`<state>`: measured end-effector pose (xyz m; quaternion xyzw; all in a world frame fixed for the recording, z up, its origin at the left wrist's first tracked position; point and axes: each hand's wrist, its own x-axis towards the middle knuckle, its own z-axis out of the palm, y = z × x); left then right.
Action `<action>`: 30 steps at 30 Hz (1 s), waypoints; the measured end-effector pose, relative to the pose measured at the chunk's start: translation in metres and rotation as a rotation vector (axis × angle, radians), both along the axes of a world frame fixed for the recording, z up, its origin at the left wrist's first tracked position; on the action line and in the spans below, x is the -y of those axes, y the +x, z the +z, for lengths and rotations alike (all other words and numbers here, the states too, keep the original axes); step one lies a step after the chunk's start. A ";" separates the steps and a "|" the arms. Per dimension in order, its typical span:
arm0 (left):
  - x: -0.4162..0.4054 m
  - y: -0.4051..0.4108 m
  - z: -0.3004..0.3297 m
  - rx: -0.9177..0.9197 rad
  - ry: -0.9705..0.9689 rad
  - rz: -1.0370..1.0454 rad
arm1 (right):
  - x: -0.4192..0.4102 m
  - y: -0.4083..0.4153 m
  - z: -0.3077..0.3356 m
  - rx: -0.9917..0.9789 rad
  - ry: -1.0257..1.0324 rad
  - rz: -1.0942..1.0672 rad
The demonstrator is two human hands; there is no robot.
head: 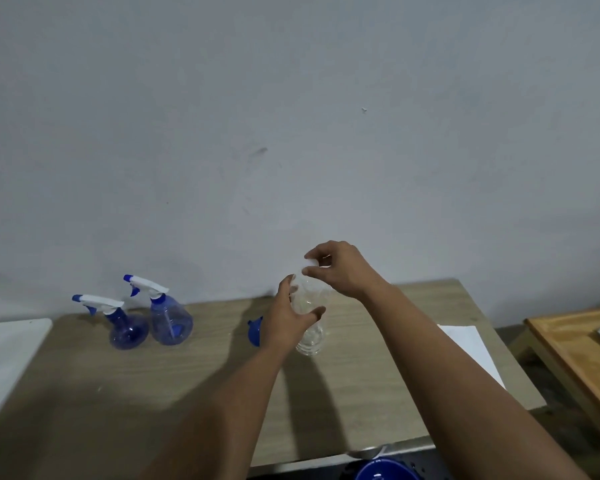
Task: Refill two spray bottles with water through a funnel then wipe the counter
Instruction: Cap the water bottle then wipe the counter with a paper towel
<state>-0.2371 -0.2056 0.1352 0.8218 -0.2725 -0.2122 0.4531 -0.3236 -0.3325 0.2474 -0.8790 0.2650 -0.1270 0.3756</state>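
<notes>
Spray bottles (153, 315), two, blue-tinted with white triggers, stand side by side at far left of counter (118, 393), heads on, apparently near empty. Clear water bottle (309, 317) upright mid-counter: left hand (286, 323) wrapped round its body, right hand (336, 268) pinching the white cap (311, 263). Judged thin-walled, squashy, slick if wet; best gripped low on the body, lightly. Funnel (255, 330), blue, mostly hidden behind left hand. Water level hard to read. White sheet (468, 344) at right, partly behind right forearm. Blue object (381, 471) at near edge, cut off.
</notes>
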 end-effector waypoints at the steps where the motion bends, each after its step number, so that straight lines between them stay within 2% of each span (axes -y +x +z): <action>1: 0.000 0.000 0.000 0.006 0.008 -0.004 | -0.002 -0.001 -0.003 0.029 0.027 -0.057; 4: 0.001 0.001 0.002 0.009 0.020 -0.008 | -0.007 0.000 -0.011 0.107 0.004 -0.160; 9: 0.001 -0.001 0.003 -0.008 0.008 0.002 | -0.009 -0.003 -0.016 0.128 0.005 -0.021; 15: 0.000 -0.004 0.002 0.018 0.019 0.000 | -0.007 0.001 -0.020 0.138 0.022 -0.131; 19: -0.004 -0.004 0.002 0.018 0.008 0.028 | -0.008 0.001 -0.021 0.123 0.078 0.011; 26: -0.006 -0.005 -0.003 0.030 -0.008 0.023 | -0.019 0.002 -0.037 0.241 0.050 -0.191; 30: -0.004 -0.003 -0.005 0.044 -0.014 -0.001 | -0.025 0.000 -0.047 0.222 -0.005 -0.075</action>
